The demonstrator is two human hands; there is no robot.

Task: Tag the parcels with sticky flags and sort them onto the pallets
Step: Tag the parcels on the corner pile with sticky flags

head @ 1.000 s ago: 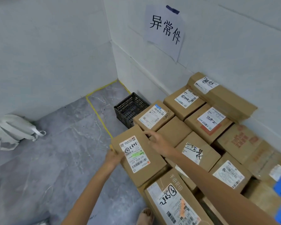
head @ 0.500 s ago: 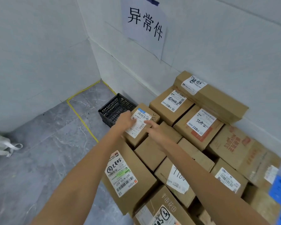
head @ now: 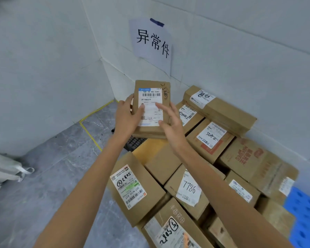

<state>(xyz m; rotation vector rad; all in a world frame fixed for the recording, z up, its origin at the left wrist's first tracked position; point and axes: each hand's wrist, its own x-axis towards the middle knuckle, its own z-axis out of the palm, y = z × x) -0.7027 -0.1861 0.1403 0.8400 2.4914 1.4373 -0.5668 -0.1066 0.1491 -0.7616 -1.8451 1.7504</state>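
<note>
Above the black crate [head: 136,143] in the corner, you hold the small parcel [head: 150,85] clear of the stack [head: 162,167]. Your left hand [head: 126,119] grips its left edge, thumb across the label [head: 149,97], while your right hand [head: 170,124] lies spread and fairly straight against the right side (more prop than grip). With that one-sided hold, the parcel could pivot and drop onto the boxes below. No sticky flag shows on it.

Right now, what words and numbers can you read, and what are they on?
"异常件": wall sign.
"7786": middle box label.
"5082", "507-N705 A37": front left box.
"5082": box right of the hands.
Small print on the held parcel: too blurred.
</note>
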